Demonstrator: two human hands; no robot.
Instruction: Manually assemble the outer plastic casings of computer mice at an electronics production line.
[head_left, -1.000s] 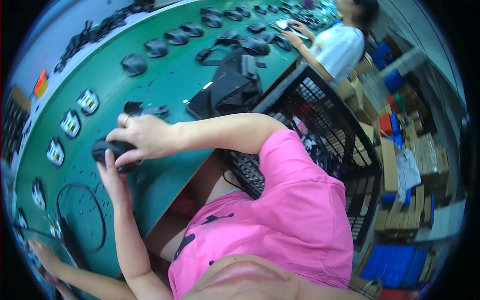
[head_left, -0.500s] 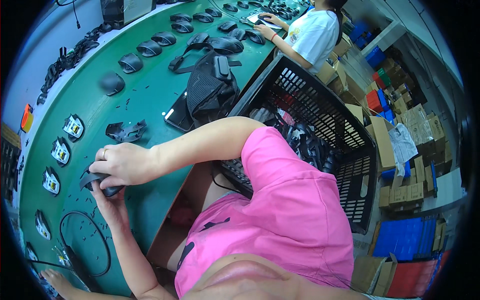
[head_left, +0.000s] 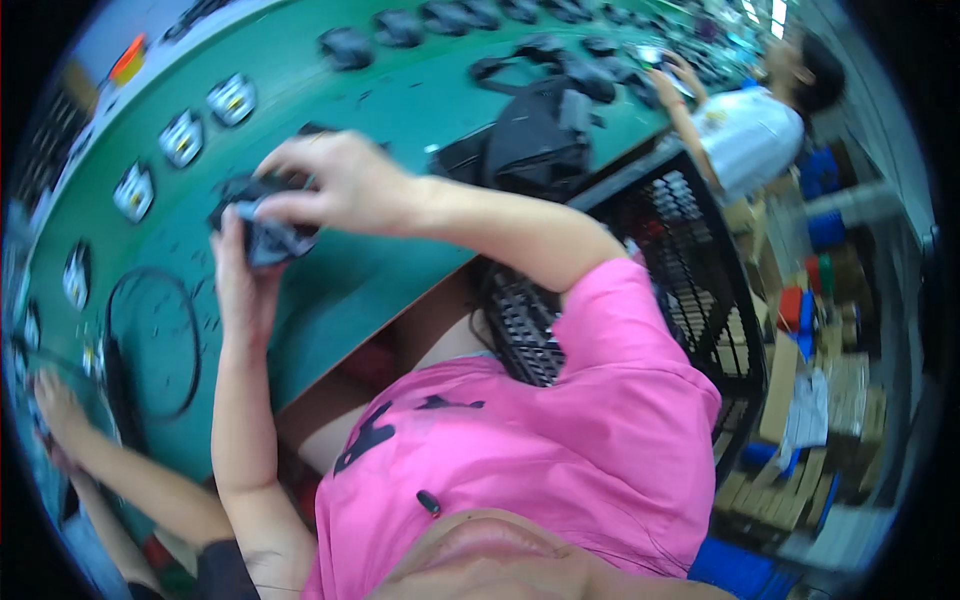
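While mouse is held o/ green tbl, cardbd bxs pile up R

Green bench: row of dark computer mice; white-and-black mouse parts; black bag; looped black cable.

You wear a bright pink shirt with 3 dark markings on the front, the smallest red-tipped; its right sleeve is short, your 2 forearms bare.

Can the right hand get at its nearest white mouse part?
Likely yes: nothing bulky stands between the right hand and that white mouse part, but it is occupied with the dark mouse.
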